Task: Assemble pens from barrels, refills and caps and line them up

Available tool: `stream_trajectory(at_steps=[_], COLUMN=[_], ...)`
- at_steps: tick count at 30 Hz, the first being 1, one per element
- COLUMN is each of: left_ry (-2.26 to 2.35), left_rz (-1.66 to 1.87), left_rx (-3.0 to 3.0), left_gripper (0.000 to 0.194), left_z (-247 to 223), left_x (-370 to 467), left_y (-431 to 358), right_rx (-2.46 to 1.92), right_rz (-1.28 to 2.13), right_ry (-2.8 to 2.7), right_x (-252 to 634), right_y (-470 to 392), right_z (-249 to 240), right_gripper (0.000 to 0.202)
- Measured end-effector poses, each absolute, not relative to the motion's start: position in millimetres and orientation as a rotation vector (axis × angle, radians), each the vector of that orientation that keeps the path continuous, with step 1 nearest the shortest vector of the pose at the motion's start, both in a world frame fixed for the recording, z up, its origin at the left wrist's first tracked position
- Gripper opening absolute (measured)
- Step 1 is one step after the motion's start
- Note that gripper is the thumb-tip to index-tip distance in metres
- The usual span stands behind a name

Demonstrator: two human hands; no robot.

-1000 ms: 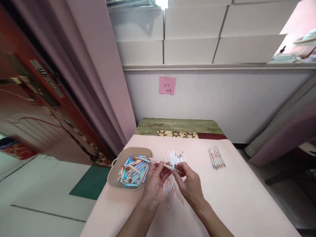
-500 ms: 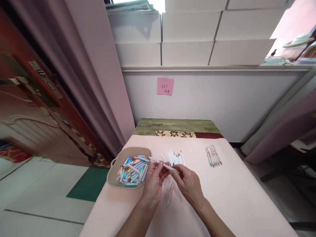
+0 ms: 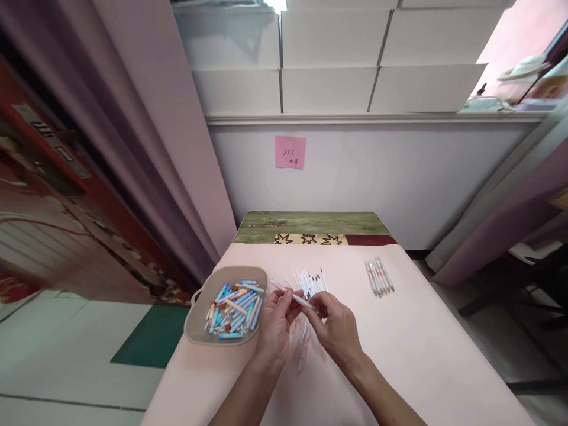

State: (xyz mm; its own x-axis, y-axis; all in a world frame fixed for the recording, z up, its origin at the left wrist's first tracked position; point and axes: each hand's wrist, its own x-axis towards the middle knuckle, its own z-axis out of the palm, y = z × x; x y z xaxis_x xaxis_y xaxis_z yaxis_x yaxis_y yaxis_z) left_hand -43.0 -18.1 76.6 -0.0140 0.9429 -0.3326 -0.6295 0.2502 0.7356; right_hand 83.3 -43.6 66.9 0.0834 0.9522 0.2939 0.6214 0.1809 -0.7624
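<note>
Between my two hands is one slim pen (image 3: 303,300) with a pale pink patterned barrel, slanting down to the right. My left hand (image 3: 276,325) pinches its middle, and the fingers of my right hand (image 3: 335,325) close on its lower right end. Just beyond the hands lie several white refills (image 3: 314,281), some with dark tips. Clear pen parts (image 3: 302,350) rest on the table below and between my hands, partly hidden. Left of my left hand stands a beige basket (image 3: 195,322) holding many blue, orange and brown pen pieces (image 3: 242,307).
Several assembled-looking pens (image 3: 379,276) lie side by side at the right of the pink-covered table (image 3: 412,355). A green patterned strip (image 3: 310,223) shows at its far edge. On the wall behind is a pink note (image 3: 290,152). A purple curtain (image 3: 177,177) hangs at the left.
The whole view has shifted slightly, so most things appear a little further left. Both hands keep their hold on the pen, with hardly any movement.
</note>
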Motion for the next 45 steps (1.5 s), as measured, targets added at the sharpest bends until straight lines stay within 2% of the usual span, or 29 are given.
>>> stream_trajectory(at_steps=[3,7,9,13,15,20,23,26,34,40,43,45], left_ry=[0.927,0.963,1.024,1.137,1.150,1.206,1.206,1.226,1.458,1.565,1.600,1.640], left_rz=[1.296,1.269,1.265,1.242,1.220,1.173,1.045,0.912,0.844,0.845,0.989,1.094], left_rx=[0.469,0.558,0.608,0.691,0.732,0.865,0.990,1.015,1.120,1.410,1.597,1.699], left_gripper=[0.028,0.028,0.028,0.032,0.033,0.048,0.036,0.034,0.040,0.022,0.014,0.020], left_z=[75.1,69.7,65.0,55.0,51.1,42.7,34.6,23.3,-2.7,-3.7,-5.1,-6.4], left_x=[-44.2,-50.3,-52.5,-49.2,-45.0,-43.3,-51.2,-62.3,-100.1,-113.2,-109.2,-100.3], left_y=[-15.7,-13.8,-13.5,-13.5,-13.2,-18.2,-34.4,-57.2,-94.9,-100.0,-86.8,-70.8], right_rx=[-1.505,-1.338,-1.300,-1.383,-1.418,-1.663,-2.195,-2.395,-2.585,-2.526,-2.307,-2.174], right_rz=[0.736,1.336,1.431,1.034,0.908,0.625,0.346,0.244,0.135,0.107,0.292,0.451], right_ry=[-1.543,-1.287,-1.257,-1.440,-1.493,-1.499,-1.476,-1.429,-1.476,-1.491,-1.560,-1.580], right_x=[80.7,77.7,78.3,81.2,85.4,134.4,186.4,225.6,241.3,221.4,192.3,171.3], right_y=[-41.0,-35.9,-34.2,-38.2,-41.5,-27.8,-2.9,20.4,34.5,22.1,8.3,-2.1], right_z=[62.9,50.8,45.9,42.7,39.7,16.1,1.3,-6.7,-17.7,-17.4,-16.3,-15.9], right_gripper=[0.037,0.052,0.051,0.022,0.015,0.019,0.024,0.021,0.027,0.034,0.031,0.031])
